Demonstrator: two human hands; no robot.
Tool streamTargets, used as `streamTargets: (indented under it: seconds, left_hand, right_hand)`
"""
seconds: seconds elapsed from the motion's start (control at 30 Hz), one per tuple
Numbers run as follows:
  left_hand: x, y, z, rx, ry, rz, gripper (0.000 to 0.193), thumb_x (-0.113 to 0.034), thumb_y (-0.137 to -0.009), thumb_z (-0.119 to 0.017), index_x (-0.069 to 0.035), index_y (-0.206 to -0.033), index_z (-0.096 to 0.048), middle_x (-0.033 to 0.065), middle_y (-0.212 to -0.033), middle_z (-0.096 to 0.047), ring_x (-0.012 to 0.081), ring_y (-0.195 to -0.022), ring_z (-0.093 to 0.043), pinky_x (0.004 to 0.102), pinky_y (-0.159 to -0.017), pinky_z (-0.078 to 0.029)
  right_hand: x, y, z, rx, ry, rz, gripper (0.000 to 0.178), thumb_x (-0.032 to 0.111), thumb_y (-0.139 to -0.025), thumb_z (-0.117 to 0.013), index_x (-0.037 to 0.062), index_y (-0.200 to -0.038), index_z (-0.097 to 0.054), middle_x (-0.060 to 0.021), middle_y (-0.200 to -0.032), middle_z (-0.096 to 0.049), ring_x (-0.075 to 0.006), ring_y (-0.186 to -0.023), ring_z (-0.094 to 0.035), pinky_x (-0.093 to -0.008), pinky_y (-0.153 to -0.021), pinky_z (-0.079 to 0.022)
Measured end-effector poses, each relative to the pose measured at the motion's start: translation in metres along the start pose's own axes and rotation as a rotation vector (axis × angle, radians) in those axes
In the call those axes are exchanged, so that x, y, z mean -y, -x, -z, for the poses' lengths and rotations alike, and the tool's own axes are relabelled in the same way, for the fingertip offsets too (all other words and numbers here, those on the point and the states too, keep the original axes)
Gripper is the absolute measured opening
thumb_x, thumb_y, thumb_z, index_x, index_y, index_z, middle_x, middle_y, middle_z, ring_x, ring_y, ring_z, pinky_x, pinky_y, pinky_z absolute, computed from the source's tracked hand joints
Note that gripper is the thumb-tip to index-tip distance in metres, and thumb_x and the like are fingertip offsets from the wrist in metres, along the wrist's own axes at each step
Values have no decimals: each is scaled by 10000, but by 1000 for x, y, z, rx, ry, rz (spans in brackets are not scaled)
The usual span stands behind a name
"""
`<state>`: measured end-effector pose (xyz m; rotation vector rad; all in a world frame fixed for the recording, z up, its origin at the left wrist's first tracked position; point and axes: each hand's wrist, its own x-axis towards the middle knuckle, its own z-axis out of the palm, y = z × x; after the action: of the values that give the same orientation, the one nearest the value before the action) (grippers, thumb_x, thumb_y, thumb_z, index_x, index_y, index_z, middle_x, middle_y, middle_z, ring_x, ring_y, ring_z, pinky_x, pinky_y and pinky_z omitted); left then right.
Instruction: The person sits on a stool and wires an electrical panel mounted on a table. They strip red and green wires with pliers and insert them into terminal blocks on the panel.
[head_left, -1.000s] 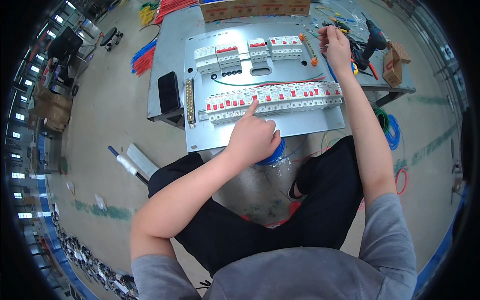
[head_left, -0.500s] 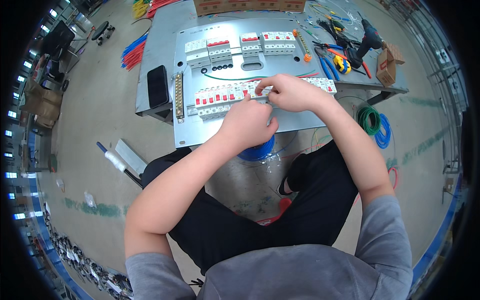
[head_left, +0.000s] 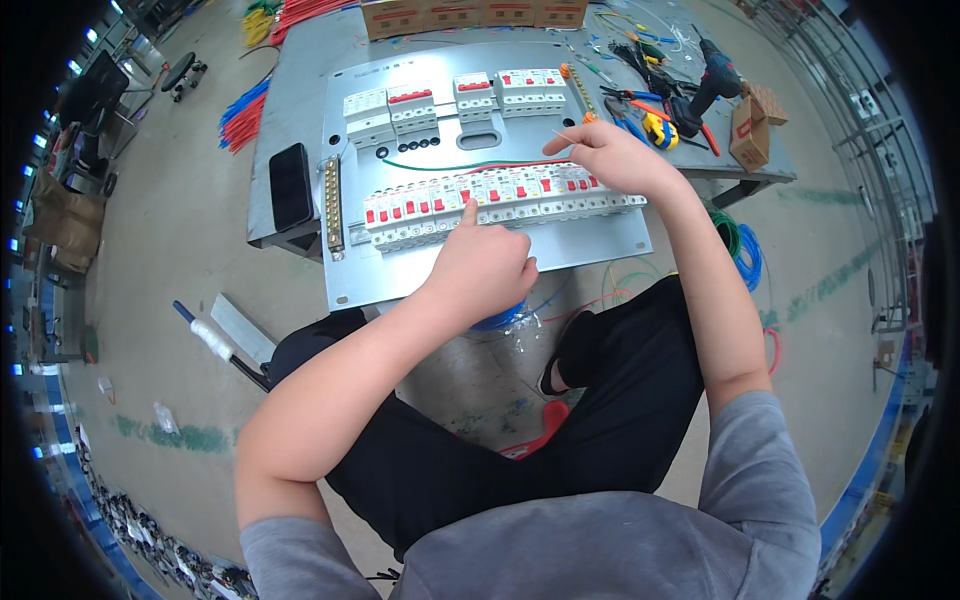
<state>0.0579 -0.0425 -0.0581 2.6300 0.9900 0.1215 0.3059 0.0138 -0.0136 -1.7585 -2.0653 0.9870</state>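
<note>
A long row of white circuit breakers (head_left: 520, 203) with red switches runs along the near part of a grey metal mounting plate (head_left: 430, 278). My left hand (head_left: 482, 262) is at the left-middle of this row, its index finger stretched onto a breaker by a red switch and the other fingers curled. Over the right part of the row hovers my right hand (head_left: 615, 158), index finger stretched leftward near a red wire (head_left: 500, 165). I make out nothing held in it. A green wire (head_left: 420, 166) lies behind the row, between it and more breakers (head_left: 410, 112).
A phone (head_left: 290, 187) lies left of the plate, beside a brass terminal bar (head_left: 332, 205). At right are pliers (head_left: 627, 122), a yellow tape measure (head_left: 660, 130), a cordless drill (head_left: 712, 85) and a small cardboard box (head_left: 750, 135). A larger carton (head_left: 475, 14) stands at the back.
My right hand has lifted off the middle of the breaker row and moved right and away. My left index finger stays on the row, now more to the left. The whole view has shifted slightly.
</note>
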Motion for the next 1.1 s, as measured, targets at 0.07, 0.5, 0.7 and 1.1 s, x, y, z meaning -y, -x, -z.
streamTargets:
  seconds: [0.07,0.5,0.7,1.1]
  left_hand:
    - [-1,1,0,27,39,2,319,-289,-956,-630,-29,-795,-720,190,-679,-693,386,-703,-713,547,-1022,-534]
    - [-4,20,-2,433,154,-24,289,-320,-989,-651,-46,-950,-736,169,-820,-735,358,-803,-727,465,-761,-582]
    - [-3,31,-2,413,155,-45,261,-298,-987,-660,-49,-973,-736,165,-845,-740,359,-836,-727,469,-778,-579]
    - [3,44,13,407,192,-4,250,-276,-982,-666,-38,-990,-742,167,-912,-748,357,-888,-725,464,-807,-574]
  right_hand:
    - [-7,2,6,-2,-16,-6,401,105,-984,-475,33,-1267,-750,-155,-1147,-735,-213,-1079,-671,-351,-1010,-506]
    - [-20,19,12,66,67,-99,428,81,-955,-467,40,-1265,-760,-203,-1188,-751,-290,-1120,-696,-366,-1046,-503]
    - [-25,25,17,91,55,-138,394,137,-1010,-472,57,-1260,-766,-189,-1249,-745,-315,-1183,-687,-385,-1073,-502]
    - [-42,25,27,15,82,-143,388,112,-981,-478,47,-1214,-782,-165,-1176,-755,-258,-1149,-682,-351,-1049,-497]
